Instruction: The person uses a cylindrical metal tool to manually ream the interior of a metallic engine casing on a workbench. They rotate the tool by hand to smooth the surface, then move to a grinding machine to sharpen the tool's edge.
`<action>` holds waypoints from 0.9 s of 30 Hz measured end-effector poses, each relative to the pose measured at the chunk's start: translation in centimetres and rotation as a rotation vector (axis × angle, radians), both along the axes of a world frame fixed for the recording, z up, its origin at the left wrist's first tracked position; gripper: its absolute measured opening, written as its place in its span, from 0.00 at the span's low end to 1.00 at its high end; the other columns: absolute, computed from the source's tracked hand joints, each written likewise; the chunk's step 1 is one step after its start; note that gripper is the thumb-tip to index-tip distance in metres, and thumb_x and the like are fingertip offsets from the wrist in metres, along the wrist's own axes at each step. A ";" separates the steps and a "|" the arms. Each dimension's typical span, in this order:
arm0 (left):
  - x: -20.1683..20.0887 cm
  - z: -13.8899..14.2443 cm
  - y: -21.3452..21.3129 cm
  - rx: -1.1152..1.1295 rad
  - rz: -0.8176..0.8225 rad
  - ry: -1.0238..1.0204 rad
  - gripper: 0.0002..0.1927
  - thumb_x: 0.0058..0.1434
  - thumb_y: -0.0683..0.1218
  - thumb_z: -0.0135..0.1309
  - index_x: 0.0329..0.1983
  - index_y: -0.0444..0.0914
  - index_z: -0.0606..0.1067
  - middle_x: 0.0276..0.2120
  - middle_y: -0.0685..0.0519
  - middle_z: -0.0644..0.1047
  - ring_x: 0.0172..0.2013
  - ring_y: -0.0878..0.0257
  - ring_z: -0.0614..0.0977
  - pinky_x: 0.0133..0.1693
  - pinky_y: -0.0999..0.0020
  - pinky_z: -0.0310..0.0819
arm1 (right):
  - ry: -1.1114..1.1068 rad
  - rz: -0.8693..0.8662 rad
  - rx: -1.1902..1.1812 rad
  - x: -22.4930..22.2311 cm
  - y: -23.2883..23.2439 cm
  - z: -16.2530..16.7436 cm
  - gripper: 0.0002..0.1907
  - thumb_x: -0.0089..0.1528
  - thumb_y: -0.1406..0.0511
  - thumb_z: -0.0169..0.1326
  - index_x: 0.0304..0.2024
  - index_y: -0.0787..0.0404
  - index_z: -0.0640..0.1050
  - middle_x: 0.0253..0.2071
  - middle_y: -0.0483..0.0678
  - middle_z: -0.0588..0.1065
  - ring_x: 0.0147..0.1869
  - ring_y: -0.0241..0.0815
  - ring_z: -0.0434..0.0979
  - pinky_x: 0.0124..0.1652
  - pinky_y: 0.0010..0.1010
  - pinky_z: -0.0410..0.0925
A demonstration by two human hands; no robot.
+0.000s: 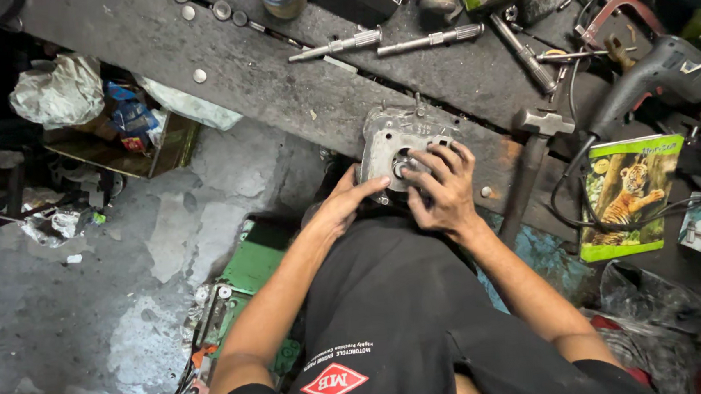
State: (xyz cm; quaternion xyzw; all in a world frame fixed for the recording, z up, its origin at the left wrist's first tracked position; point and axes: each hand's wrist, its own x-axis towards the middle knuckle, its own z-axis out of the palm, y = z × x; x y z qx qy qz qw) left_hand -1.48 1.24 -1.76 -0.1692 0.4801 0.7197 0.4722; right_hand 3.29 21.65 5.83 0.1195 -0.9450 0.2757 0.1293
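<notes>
At the near edge of the workbench [276,79], right hand [442,192] lies spread over the top face of a grey cast-metal engine casing [389,141], fingers [446,159] curled down around its round central bore, partly closed, pressing rather than gripping. Left hand [349,201] cups the casing's near-left side, thumb up along the face, fingers loosely bent, steadying it. Casing sits right at the bench's front edge, against the person's lap. Judged: solid cast part, heavy for its size, fully rigid, likely oily so slippery on flat faces; best held by the outer rim and corner lugs with both hands, not by the short studs sticking up at its far side. Just right of the casing a hammer [537,139] lies with its handle running toward the near edge. Farther right, a power drill [661,76] with black cord, and a green book with a tiger cover [626,194]. Toward the far edge, two splined steel shafts [385,42] lie side by side, plus a few round washers [222,10] near the far left corner. Grimy concrete floor [85,281] below left.
</notes>
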 end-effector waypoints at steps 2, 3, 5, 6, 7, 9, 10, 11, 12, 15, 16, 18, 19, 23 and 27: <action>-0.1 0.0 0.0 0.045 0.012 -0.062 0.35 0.52 0.50 0.67 0.61 0.37 0.69 0.52 0.48 0.77 0.52 0.60 0.78 0.55 0.62 0.72 | 0.010 0.010 0.028 0.0 0.1 -0.1 0.14 0.53 0.65 0.63 0.42 0.56 0.81 0.57 0.48 0.76 0.65 0.53 0.69 0.68 0.54 0.53; -0.1 0.0 0.0 0.039 0.008 -0.039 0.34 0.53 0.50 0.68 0.61 0.36 0.69 0.52 0.47 0.78 0.53 0.60 0.78 0.55 0.63 0.71 | 0.014 0.019 0.034 -0.1 0.1 -0.1 0.14 0.53 0.65 0.63 0.42 0.57 0.81 0.56 0.47 0.77 0.64 0.52 0.70 0.68 0.54 0.53; -0.1 0.0 0.0 0.024 0.003 0.006 0.33 0.54 0.50 0.68 0.60 0.34 0.70 0.52 0.47 0.78 0.53 0.60 0.77 0.56 0.64 0.70 | 0.024 0.035 0.023 -0.3 0.1 -0.2 0.12 0.55 0.66 0.64 0.41 0.57 0.80 0.55 0.46 0.78 0.63 0.48 0.72 0.68 0.52 0.55; -0.2 -0.1 0.0 0.026 0.001 -0.026 0.33 0.54 0.50 0.68 0.60 0.35 0.70 0.52 0.48 0.78 0.53 0.61 0.77 0.55 0.63 0.71 | 0.024 0.042 0.006 -0.4 0.0 -0.3 0.11 0.56 0.67 0.64 0.41 0.58 0.80 0.55 0.45 0.78 0.62 0.47 0.72 0.68 0.50 0.56; -0.2 -0.1 -0.1 0.028 0.000 -0.058 0.33 0.53 0.50 0.67 0.60 0.37 0.69 0.51 0.49 0.78 0.53 0.61 0.78 0.55 0.63 0.71 | 0.025 0.050 -0.012 -0.5 0.0 -0.4 0.10 0.57 0.67 0.64 0.40 0.58 0.79 0.56 0.44 0.78 0.62 0.46 0.73 0.68 0.48 0.57; -0.1 -0.3 -0.1 0.036 -0.003 -0.056 0.33 0.53 0.50 0.67 0.60 0.37 0.69 0.51 0.49 0.78 0.53 0.61 0.77 0.55 0.63 0.71 | 0.043 0.063 0.021 -0.7 0.0 -0.5 0.11 0.54 0.67 0.65 0.39 0.58 0.79 0.52 0.45 0.78 0.59 0.46 0.72 0.65 0.49 0.57; -0.1 -0.3 -0.1 0.043 -0.003 -0.024 0.33 0.54 0.50 0.67 0.60 0.36 0.70 0.51 0.49 0.78 0.53 0.61 0.77 0.55 0.63 0.71 | 0.054 0.069 0.039 -0.8 0.0 -0.6 0.12 0.52 0.67 0.65 0.38 0.58 0.80 0.50 0.45 0.78 0.57 0.47 0.72 0.64 0.49 0.57; -0.1 -0.4 -0.1 0.050 -0.001 0.008 0.32 0.55 0.50 0.67 0.60 0.34 0.70 0.51 0.48 0.78 0.53 0.61 0.77 0.56 0.64 0.70 | 0.060 0.059 0.015 -1.0 -0.1 -0.6 0.12 0.53 0.67 0.66 0.38 0.57 0.79 0.50 0.45 0.78 0.57 0.47 0.72 0.64 0.48 0.57; -0.1 -0.5 -0.2 0.040 -0.009 -0.005 0.32 0.55 0.50 0.67 0.60 0.34 0.70 0.51 0.48 0.78 0.53 0.61 0.77 0.56 0.64 0.70 | 0.064 0.051 -0.011 -1.0 -0.1 -0.7 0.12 0.53 0.67 0.66 0.38 0.57 0.79 0.50 0.44 0.77 0.57 0.47 0.72 0.64 0.48 0.58; -0.2 -0.8 -0.2 0.028 -0.016 -0.037 0.33 0.54 0.49 0.67 0.60 0.34 0.69 0.51 0.48 0.78 0.53 0.61 0.77 0.55 0.63 0.71 | 0.046 0.042 -0.026 -1.2 -0.1 -0.8 0.12 0.52 0.67 0.66 0.37 0.56 0.79 0.49 0.43 0.77 0.57 0.47 0.71 0.63 0.47 0.58; -0.2 -0.8 -0.1 0.036 -0.015 -0.037 0.33 0.54 0.49 0.67 0.60 0.35 0.69 0.51 0.48 0.78 0.53 0.61 0.77 0.55 0.63 0.71 | 0.036 0.038 -0.021 -1.2 0.0 -0.9 0.12 0.51 0.67 0.66 0.37 0.56 0.79 0.49 0.43 0.77 0.57 0.47 0.71 0.62 0.47 0.58; -0.3 -0.9 -0.1 0.042 -0.022 -0.027 0.34 0.54 0.49 0.67 0.61 0.34 0.69 0.52 0.48 0.78 0.54 0.61 0.77 0.56 0.63 0.70 | 0.051 0.043 -0.018 -1.1 0.0 -1.0 0.13 0.52 0.67 0.66 0.38 0.56 0.78 0.49 0.43 0.77 0.57 0.47 0.71 0.62 0.47 0.58; -0.3 -0.9 -0.2 0.039 -0.029 -0.019 0.34 0.55 0.49 0.67 0.62 0.34 0.69 0.53 0.47 0.78 0.54 0.61 0.77 0.56 0.64 0.70 | 0.059 0.044 -0.015 -1.1 0.0 -1.0 0.14 0.52 0.67 0.66 0.39 0.56 0.78 0.49 0.42 0.77 0.57 0.46 0.70 0.63 0.46 0.57; -0.6 -0.8 -0.2 0.038 -0.047 -0.037 0.35 0.54 0.49 0.67 0.62 0.33 0.68 0.53 0.45 0.77 0.54 0.59 0.77 0.56 0.62 0.71 | -0.026 0.008 -0.095 -1.0 0.1 -1.3 0.20 0.53 0.67 0.65 0.45 0.58 0.73 0.50 0.44 0.77 0.58 0.47 0.70 0.64 0.48 0.56; -0.9 -0.6 -0.3 0.036 -0.063 -0.020 0.37 0.54 0.49 0.68 0.63 0.32 0.67 0.55 0.45 0.77 0.56 0.60 0.76 0.58 0.64 0.69 | -0.021 0.004 -0.109 -1.0 0.1 -1.6 0.23 0.53 0.68 0.64 0.47 0.57 0.69 0.51 0.44 0.77 0.59 0.48 0.69 0.63 0.48 0.55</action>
